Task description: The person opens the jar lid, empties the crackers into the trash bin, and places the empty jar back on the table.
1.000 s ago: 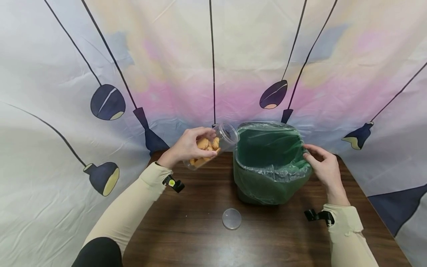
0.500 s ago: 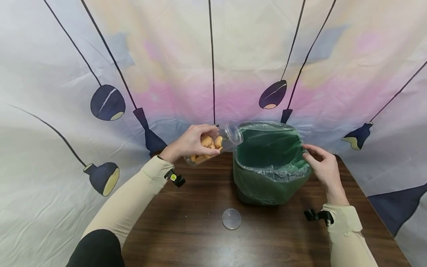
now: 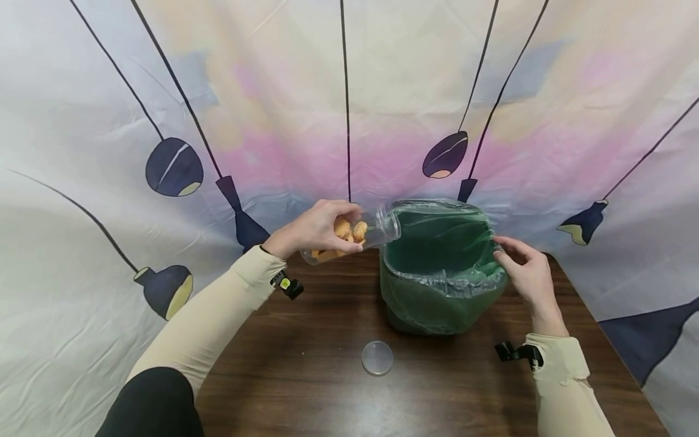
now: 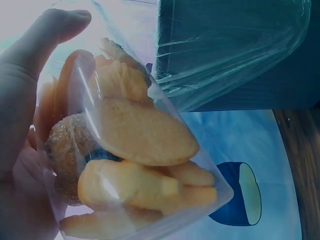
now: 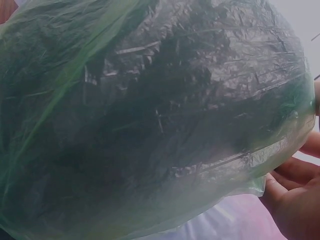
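Left hand point(image 3: 312, 232): fingers curled round clear, tilted jar point(image 3: 389, 224) of biscuits point(image 4: 145, 132).
Right hand point(image 3: 530, 273): thumb and finger pinching green bag point(image 3: 437, 300)'s rim.
Lid point(image 3: 377, 358): flat on table point(image 3: 306, 379).

Clear, glossy plastic jar point(image 3: 374, 233); thin, shiny, crinkled plastic bag point(image 3: 437, 303); smooth wood-grain desk point(image 3: 306, 388) with a soft sheen; creased cloth backdrop point(image 3: 393, 79).

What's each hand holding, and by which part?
Left hand: clear jar, round its body. Right hand: green bag, by the right edge of its mouth.
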Tool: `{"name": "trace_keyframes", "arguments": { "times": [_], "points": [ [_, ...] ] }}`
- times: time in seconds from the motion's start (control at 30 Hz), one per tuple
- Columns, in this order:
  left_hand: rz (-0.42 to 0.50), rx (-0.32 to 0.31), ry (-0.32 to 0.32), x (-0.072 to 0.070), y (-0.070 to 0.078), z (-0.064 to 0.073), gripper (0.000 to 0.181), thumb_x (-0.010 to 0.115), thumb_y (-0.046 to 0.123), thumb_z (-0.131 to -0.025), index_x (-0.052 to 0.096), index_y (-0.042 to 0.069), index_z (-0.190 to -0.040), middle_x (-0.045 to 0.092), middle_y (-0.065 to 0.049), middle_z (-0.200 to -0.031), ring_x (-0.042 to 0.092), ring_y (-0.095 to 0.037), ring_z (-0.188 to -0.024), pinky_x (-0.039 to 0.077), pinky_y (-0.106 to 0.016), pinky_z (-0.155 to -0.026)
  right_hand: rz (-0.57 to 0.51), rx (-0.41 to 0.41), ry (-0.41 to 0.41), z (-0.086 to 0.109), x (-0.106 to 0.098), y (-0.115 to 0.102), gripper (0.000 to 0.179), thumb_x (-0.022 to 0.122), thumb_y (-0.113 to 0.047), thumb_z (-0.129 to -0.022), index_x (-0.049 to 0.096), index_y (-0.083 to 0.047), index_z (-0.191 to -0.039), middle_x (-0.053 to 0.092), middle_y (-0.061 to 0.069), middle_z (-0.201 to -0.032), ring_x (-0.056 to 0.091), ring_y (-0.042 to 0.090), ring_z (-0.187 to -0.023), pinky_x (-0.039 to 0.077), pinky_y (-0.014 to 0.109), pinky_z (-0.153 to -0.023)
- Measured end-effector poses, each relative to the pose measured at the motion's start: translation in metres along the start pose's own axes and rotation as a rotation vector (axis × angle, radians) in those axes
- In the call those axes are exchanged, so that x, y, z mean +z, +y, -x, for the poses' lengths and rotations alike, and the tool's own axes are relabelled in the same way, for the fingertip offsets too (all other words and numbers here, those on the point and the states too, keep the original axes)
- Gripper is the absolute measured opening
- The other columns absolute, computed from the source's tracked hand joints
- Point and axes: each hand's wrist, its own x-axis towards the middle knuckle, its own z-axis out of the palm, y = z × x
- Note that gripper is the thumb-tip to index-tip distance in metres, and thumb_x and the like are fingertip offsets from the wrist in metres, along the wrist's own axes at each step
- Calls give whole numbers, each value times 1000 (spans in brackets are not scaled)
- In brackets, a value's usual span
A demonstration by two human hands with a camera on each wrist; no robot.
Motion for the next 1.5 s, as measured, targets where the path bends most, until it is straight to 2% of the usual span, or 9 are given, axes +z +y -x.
{"name": "trace_keyframes", "arguments": {
  "times": [0.27,0.5,0.77,0.9,1.17,1.5],
  "points": [
    [-29,19,-35,-6,3,-6,50,81,41,-74,63,12,-110,62,2,-99,58,-11,-88,51,-26,-70,-8,1,2,-1,-1,-2,42,59,-33,-97,60,-13,-133,60,3,-130,47,-9,-106,43,11,-78],
    [-77,89,-28,-9,9,-9,44,81,42,-74,61,13,-101,61,3,-93,56,-11,-82,50,-25,-67,-8,6,-4,-1,0,-3,42,60,-33,-96,60,-13,-133,59,6,-132,48,-10,-106,44,10,-78],
    [-104,102,-62,-13,13,-12,49,81,41,-74,61,10,-106,61,1,-97,58,-11,-89,51,-24,-73,-19,-9,-9,0,1,-3,42,60,-32,-97,60,-12,-134,60,2,-129,48,-10,-105,44,10,-78],
    [-126,113,-78,-14,15,-13,52,81,41,-75,62,8,-110,61,-1,-97,58,-13,-88,51,-26,-73,-20,-14,-6,0,1,-3,42,60,-32,-97,60,-11,-133,60,4,-130,49,-10,-104,44,9,-78],
    [-204,125,-114,-16,22,-16,48,79,44,-76,58,9,-102,57,-3,-91,53,-17,-82,46,-30,-71,-23,-10,-8,1,0,-3,42,60,-33,-97,60,-12,-134,59,6,-132,49,-10,-104,44,10,-78],
    [-308,96,-192,-19,31,-18,53,75,46,-79,58,11,-115,54,-1,-96,50,-15,-80,44,-29,-65,-27,-9,-10,2,0,-3,43,59,-33,-97,60,-12,-134,58,6,-133,48,-10,-105,44,10,-78]
  ]
}}
